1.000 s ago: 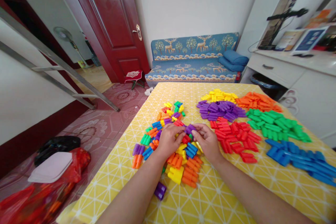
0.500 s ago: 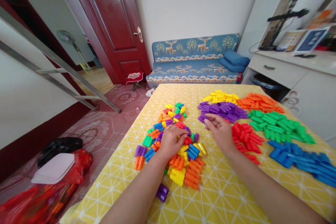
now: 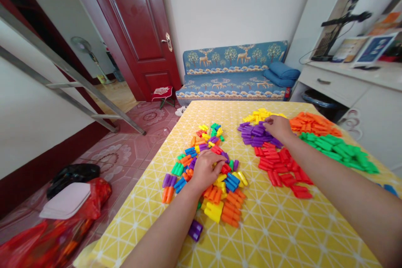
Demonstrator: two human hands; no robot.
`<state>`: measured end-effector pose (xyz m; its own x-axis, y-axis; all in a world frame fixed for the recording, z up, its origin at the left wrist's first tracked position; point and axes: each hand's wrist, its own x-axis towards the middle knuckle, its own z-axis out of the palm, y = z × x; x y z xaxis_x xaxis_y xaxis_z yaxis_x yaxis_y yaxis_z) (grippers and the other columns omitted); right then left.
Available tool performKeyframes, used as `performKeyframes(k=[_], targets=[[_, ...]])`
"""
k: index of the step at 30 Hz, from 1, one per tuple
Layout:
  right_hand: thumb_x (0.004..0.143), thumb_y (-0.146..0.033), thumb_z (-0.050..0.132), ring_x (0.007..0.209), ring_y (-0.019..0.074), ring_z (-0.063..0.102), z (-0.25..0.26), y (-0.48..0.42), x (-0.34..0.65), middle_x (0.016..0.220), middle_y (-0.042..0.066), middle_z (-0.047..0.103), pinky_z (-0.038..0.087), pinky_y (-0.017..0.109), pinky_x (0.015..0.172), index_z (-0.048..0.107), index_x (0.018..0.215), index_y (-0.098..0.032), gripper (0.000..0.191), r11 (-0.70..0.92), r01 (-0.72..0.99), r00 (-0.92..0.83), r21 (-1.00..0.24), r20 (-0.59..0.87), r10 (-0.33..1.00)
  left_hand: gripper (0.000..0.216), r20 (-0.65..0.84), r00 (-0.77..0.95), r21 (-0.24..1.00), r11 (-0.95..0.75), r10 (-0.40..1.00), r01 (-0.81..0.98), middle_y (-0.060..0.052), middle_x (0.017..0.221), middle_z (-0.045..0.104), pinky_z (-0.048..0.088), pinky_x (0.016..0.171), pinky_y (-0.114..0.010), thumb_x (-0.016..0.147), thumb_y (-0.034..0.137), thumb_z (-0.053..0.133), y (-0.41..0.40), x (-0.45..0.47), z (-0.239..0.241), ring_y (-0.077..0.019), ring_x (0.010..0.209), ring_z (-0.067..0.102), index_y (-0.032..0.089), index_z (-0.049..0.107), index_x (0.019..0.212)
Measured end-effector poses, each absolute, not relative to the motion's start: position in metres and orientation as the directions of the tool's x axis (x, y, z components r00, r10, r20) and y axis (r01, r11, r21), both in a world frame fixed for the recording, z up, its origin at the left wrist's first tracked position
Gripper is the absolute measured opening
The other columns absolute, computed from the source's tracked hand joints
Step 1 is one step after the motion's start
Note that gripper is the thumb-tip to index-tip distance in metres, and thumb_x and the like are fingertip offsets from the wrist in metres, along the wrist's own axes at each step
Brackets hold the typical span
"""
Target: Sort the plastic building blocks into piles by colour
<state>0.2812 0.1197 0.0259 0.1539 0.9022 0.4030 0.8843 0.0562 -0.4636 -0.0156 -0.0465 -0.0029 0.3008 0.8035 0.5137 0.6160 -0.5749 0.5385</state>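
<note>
My left hand rests on a mixed heap of plastic building blocks, its fingers curled downward; what lies under them is hidden. Around it are an orange block, a blue block and a yellow block, each made of joined tubes. My right hand reaches to the purple block pile, with thumb and fingers drawn together at its upper edge. Whatever they grip is too small to make out. Just nearer than the purple blocks lies the red block pile.
Beyond the right hand are yellow blocks and orange blocks. Green blocks lie to its right; my forearm hides most of the blue blocks. A patterned yellow cloth covers the table. A blue sofa stands behind.
My right hand has moved away and to the right, from the near left edge of the purple pile to its far side. The left hand stays in place.
</note>
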Motion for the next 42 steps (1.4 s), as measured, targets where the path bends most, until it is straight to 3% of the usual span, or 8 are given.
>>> performKeyframes(k=[9,12,16,20,27,31,37,42], targets=[[0.083,-0.035,0.055,0.090,0.0223,0.063,0.016,0.004,0.218,0.110,0.012,0.063,0.050,0.037,0.085,0.066,0.106,-0.017,0.032,0.481,0.679,-0.221,-0.555,0.470,0.854,0.017,0.506,0.278,0.579,-0.560,0.817,0.592,-0.003,0.090,0.073,0.042,0.089,-0.036,0.089,0.027,0.056,-0.049,-0.015,-0.001,-0.0182,0.085,0.064,0.023,0.072,0.095],[0.072,-0.048,0.066,0.131,0.0315,0.040,-0.001,-0.068,0.190,0.144,0.012,0.041,0.035,0.048,0.106,0.045,0.137,-0.023,0.073,0.512,0.686,-0.374,-0.517,0.352,0.858,0.029,0.504,0.233,0.676,-0.548,0.832,0.493,-0.006,0.097,0.073,0.043,0.091,-0.036,0.094,0.036,0.047,-0.052,-0.016,0.002,-0.0203,0.093,0.064,0.022,0.069,0.104],[0.051,-0.051,0.080,0.144,0.0378,0.009,-0.025,-0.124,0.173,0.159,0.009,0.004,0.021,0.056,0.112,0.024,0.149,-0.028,0.116,0.465,0.750,-0.442,-0.470,0.168,0.881,0.044,0.485,0.129,0.840,-0.502,0.865,0.207,-0.008,0.098,0.072,0.046,0.092,-0.036,0.097,0.044,0.036,-0.054,-0.021,0.003,-0.0225,0.097,0.065,0.017,0.065,0.113],[0.057,-0.040,0.079,0.145,0.0340,0.004,-0.038,-0.115,0.166,0.159,0.009,0.000,0.017,0.054,0.115,0.022,0.149,-0.026,0.109,0.392,0.761,-0.355,-0.518,0.173,0.919,0.049,0.460,0.022,0.888,-0.460,0.888,-0.009,-0.010,0.094,0.072,0.045,0.095,-0.039,0.096,0.049,0.034,-0.053,-0.022,0.004,-0.0229,0.096,0.065,0.014,0.067,0.109],[0.065,-0.026,0.070,0.142,0.0320,0.024,-0.039,-0.046,0.139,0.153,0.016,0.026,0.028,0.050,0.113,0.037,0.141,-0.019,0.083,0.419,0.552,-0.254,-0.721,0.333,0.908,0.057,0.354,-0.094,0.903,-0.366,0.931,-0.225,-0.009,0.083,0.073,0.050,0.086,-0.035,0.093,0.056,0.033,-0.052,-0.016,0.014,-0.0210,0.085,0.068,0.013,0.069,0.098],[0.071,-0.022,0.061,0.134,0.0302,0.039,-0.041,-0.015,0.130,0.141,0.016,0.044,0.032,0.051,0.110,0.045,0.132,-0.017,0.064,0.439,0.422,-0.081,-0.793,0.450,0.889,0.038,0.285,-0.069,0.952,-0.291,0.956,-0.101,-0.008,0.086,0.074,0.052,0.082,-0.031,0.089,0.046,0.052,-0.054,-0.015,0.022,-0.0189,0.083,0.069,0.014,0.070,0.100],[0.071,-0.027,0.063,0.111,0.0255,0.057,-0.044,-0.001,0.141,0.123,0.010,0.058,0.045,0.045,0.098,0.052,0.120,-0.021,0.050,0.320,0.114,0.086,-0.941,0.330,0.940,0.028,0.272,0.090,0.957,-0.279,0.958,0.075,-0.007,0.096,0.073,0.053,0.083,-0.031,0.085,0.035,0.060,-0.038,-0.015,0.046,-0.0185,0.087,0.068,0.016,0.068,0.103],[0.070,-0.021,0.062,0.110,0.0228,0.057,-0.038,-0.004,0.139,0.124,0.007,0.058,0.044,0.042,0.100,0.052,0.118,-0.022,0.049,0.295,0.011,0.050,-0.956,0.295,0.954,0.030,0.425,0.173,0.671,-0.438,0.888,0.598,-0.008,0.114,0.066,0.049,0.096,-0.036,0.082,0.025,0.061,0.024,-0.014,0.051,-0.0219,0.107,0.061,0.018,0.067,0.111]])
